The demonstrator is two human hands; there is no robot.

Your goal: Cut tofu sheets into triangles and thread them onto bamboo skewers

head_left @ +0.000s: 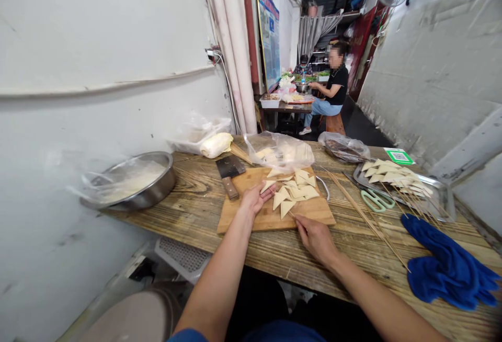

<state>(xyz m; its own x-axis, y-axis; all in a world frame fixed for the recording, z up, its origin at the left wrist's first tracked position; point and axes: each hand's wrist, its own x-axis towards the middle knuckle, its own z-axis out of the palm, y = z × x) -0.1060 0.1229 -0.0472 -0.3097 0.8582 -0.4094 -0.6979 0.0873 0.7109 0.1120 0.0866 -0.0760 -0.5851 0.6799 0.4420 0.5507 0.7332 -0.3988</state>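
Observation:
Between the thumb and fingers of my left hand [255, 199], palm turned up, is a pale tofu triangle [267, 185]. My right hand [317, 238] is closed on the end of a thin bamboo skewer [292, 215] at the board's front edge. Toward its far end are tofu slices [287, 207]; how many it pierces I cannot tell. More triangles [298, 191] lie in a loose heap on the wooden cutting board [239, 218], right of my left hand. A cleaver [230, 187] with a wooden handle rests over the board's left edge.
Left is a steel basin [169, 180] with a plastic bag. Behind the board lie a cabbage [215, 145] and a clear bag [280, 148]. Rightward are loose skewers [358, 210], green-handled scissors [377, 201], a metal tray [447, 201] of skewered triangles and a blue cloth [447, 269]. A person [335, 83] sits beyond.

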